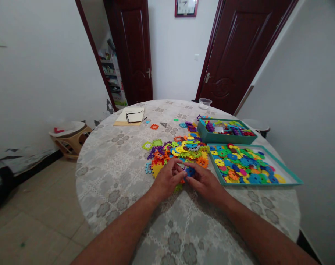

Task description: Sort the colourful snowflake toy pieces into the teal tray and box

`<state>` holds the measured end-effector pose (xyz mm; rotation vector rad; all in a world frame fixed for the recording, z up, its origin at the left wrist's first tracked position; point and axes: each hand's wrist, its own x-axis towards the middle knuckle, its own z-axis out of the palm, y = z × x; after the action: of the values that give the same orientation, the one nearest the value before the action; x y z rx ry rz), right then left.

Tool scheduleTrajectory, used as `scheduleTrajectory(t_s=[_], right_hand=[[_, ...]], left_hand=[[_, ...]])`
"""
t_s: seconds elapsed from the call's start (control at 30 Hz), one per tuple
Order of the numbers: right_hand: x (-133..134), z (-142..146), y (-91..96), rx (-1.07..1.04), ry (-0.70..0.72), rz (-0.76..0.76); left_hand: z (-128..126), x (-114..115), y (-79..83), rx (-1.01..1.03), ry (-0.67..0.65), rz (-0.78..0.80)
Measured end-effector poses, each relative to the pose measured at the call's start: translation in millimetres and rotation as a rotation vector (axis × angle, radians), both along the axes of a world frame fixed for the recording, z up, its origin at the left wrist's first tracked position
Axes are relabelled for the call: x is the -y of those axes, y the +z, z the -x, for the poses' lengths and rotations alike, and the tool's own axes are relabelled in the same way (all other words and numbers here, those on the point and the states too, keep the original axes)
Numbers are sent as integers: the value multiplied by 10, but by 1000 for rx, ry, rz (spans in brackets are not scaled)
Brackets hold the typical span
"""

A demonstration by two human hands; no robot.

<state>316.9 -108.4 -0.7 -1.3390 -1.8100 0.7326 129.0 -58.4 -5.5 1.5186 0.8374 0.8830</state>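
Nearest the wearer, bare table (181, 228) runs open to its round edge. The right hand (204, 182) pinches a blue piece (189, 171). The left hand (168, 178) curls against it, but I cannot tell whether it grips. Just beyond lies a loose pile (184, 149). To the right is a tray (290, 176), with a box (222, 138) behind.

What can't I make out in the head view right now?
All in the head view:
1. Blue piece, pinched by the right hand: mostly covered by fingers; whether the left hand grips it too is unclear.
2. Clock: cut off by the top edge.
3. Pieces in the far box: too small, partly behind its wall.
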Motion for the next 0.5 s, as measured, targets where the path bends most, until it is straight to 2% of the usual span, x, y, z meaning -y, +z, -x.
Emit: scheduleTrajectory(t_s=[0.1, 0.17, 0.37, 0.43, 0.5], right_hand=[[0, -82, 20, -13, 4, 24], [-13, -206, 54, 35, -78, -20], [-123, -948, 94, 316, -641, -382], [-153, -1200, 68, 404, -763, -454], [-166, -1365, 48, 478, -848, -500]], left_hand=[[28, -20, -1, 10, -6, -29], [89, -42, 36, -11, 46, -65], [384, -139, 253, -83, 344, -162], [445, -148, 292, -92, 388, -196], [477, -135, 303, -117, 348, -171]])
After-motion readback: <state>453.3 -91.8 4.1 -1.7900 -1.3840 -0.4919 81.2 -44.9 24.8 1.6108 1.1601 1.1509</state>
